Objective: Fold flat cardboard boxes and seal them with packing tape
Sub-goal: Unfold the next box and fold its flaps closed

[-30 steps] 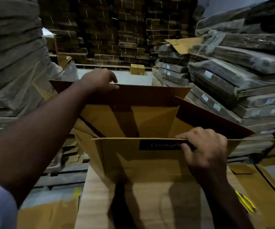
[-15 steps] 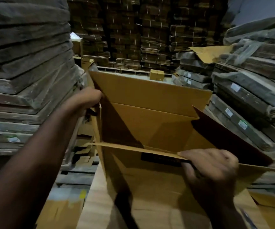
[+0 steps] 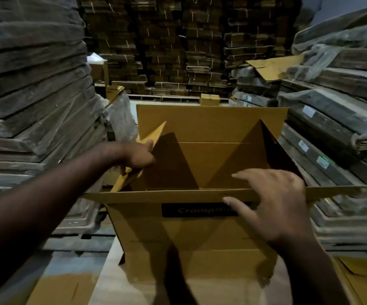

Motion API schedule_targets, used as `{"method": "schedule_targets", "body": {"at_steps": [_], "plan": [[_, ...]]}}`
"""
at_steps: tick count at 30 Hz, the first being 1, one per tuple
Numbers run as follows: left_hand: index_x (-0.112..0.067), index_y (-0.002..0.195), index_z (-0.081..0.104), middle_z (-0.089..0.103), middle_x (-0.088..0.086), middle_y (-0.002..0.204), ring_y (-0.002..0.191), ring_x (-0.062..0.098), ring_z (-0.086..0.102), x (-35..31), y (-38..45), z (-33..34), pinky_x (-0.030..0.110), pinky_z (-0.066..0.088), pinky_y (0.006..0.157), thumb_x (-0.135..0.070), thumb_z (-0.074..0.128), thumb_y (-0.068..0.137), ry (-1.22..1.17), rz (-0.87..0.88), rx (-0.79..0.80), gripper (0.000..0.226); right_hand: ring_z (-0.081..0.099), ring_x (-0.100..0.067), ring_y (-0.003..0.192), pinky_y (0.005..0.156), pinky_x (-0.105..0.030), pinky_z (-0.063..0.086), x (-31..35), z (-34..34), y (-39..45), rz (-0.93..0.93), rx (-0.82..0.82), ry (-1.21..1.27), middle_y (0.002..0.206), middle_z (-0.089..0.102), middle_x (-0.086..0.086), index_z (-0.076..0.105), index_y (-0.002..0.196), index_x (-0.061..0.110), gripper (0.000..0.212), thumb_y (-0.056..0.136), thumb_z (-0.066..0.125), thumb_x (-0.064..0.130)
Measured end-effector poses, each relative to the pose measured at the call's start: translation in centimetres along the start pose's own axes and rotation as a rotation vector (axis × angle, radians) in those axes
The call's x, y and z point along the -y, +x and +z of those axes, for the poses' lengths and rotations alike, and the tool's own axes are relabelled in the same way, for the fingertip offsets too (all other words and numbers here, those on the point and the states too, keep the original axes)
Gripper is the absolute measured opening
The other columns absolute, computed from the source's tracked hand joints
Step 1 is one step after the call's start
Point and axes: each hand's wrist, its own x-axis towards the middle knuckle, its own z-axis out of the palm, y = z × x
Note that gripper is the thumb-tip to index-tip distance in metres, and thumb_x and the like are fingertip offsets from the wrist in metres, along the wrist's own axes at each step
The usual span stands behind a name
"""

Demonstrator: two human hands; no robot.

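Two hands work an opened cardboard box (image 3: 191, 238) that stands upright on a pale wooden counter (image 3: 110, 280) in a dim storeroom, its four top flaps raised or splayed. At the box's left side, the left hand (image 3: 137, 156) grips the left flap (image 3: 147, 139), fingers curled round its edge, the flap tilted inward over the opening. At the near right, the right hand (image 3: 272, 203) hovers at the near flap (image 3: 167, 195), which sticks out level toward the camera; its fingers are spread and nearly straight, the thumb lying against the box's front wall just below the flap, the other fingers reaching over the flap's edge (whether they actually touch the board cannot be told). A black label (image 3: 200, 210) with pale lettering, partly covered by the thumb, sits on the front wall beneath that flap. The far flap (image 3: 211, 122) stands upright, and the right flap (image 3: 275, 146) leans inward, dark in shadow. Wrapped stacks of flat cardboard (image 3: 35, 95) rise on the left, and more wrapped bundles (image 3: 336, 128) are piled on the right, close beside the box. Behind, tied bundles fill a back wall (image 3: 178, 45), and a small closed carton (image 3: 210, 99) sits on the floor beyond the far flap. Loose flat board (image 3: 61, 289) lies at lower left of the counter.
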Motion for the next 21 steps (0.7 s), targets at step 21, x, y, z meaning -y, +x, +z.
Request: {"method": "schedule_targets", "body": {"at_steps": [21], "plan": [[-0.019,0.148,0.038,0.058,0.020,0.121,0.096,0.038,0.069,0.7,3.2,-0.6,0.044,0.064,0.062,-0.012,0.045,0.104,0.010,-0.087,-0.069,0.045,0.065,0.002,0.103,0.071,-0.022,0.040,-2.2,-2.8,-2.7,-0.043,0.309,-0.018,0.113,0.072,0.029,0.072,0.121,0.047,0.033,0.101,0.051,0.062]]}}
